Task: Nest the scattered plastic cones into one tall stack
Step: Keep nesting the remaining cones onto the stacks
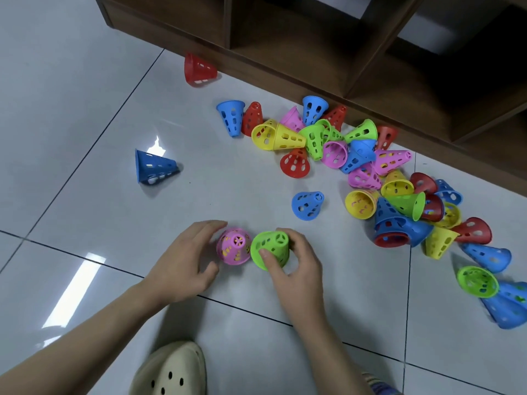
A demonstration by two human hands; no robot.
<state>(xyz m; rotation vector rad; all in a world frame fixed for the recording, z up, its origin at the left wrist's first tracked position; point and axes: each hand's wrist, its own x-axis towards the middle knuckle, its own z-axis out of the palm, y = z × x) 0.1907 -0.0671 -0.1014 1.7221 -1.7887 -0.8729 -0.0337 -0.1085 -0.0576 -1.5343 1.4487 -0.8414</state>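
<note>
Nearest, a beige clog (171, 372); beyond it, right hand (296, 266) grips green cone (271, 248), tilted for nesting, while left hand (185, 258), fingers loosely spread, steadies pink stack (234, 246); scattered cones (356, 155) lie far right.

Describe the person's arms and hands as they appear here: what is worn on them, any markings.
Both forearms are bare right to the bottom edge of the picture: no sleeves show. The left hand and the right hand wear no gloves, and no rings, watch, bracelet or markings are visible on either. The nails that show look short and unpainted.
</note>
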